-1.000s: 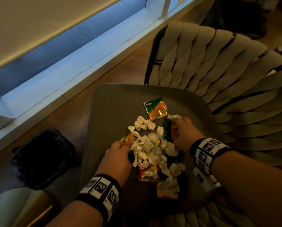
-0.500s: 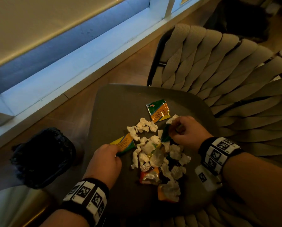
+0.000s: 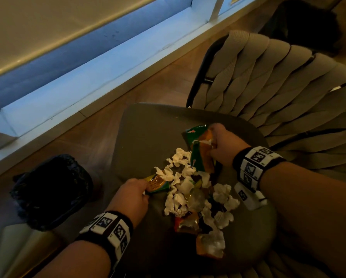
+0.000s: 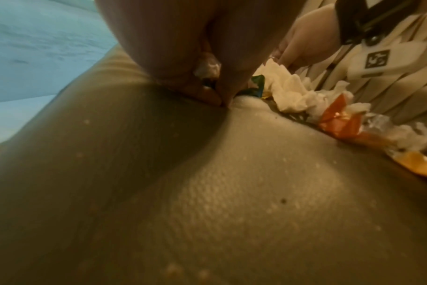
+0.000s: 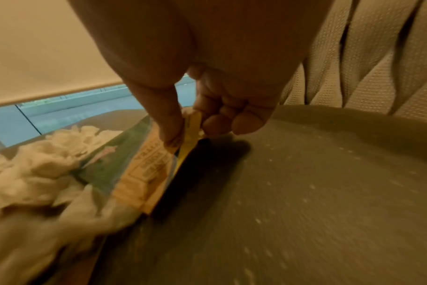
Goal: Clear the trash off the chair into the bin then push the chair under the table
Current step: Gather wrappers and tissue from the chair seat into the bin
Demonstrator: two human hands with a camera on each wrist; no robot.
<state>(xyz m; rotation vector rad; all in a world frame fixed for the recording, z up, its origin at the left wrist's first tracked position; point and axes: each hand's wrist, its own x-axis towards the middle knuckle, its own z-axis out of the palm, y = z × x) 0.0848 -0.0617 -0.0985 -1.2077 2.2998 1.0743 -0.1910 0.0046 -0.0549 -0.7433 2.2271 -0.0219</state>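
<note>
While bent over the dark olive padded chair seat (image 3: 148, 137), pinched green-and-orange foil wrappers (image 3: 201, 159) (image 5: 144, 173) between thumb and curled fingers of the right grip (image 3: 224, 145) (image 5: 207, 115), at the far right edge of the litter, near the beige woven-strap backrest (image 3: 268, 87). Closed the left grip (image 3: 132, 195) (image 4: 183, 57) on a small yellow-and-green packet (image 3: 157, 184) at the left edge of the heap, fingertips down against the seat. Lay between the two grips, on the seat: a loose pile of crumpled white tissue scraps (image 3: 180, 197), with orange and clear wrappers (image 3: 186, 221) at its near end. Stood on the wooden floor (image 3: 100, 125), left of the chair: a round bin lined with a black bag (image 3: 51, 189), its inside too dark to read.
</note>
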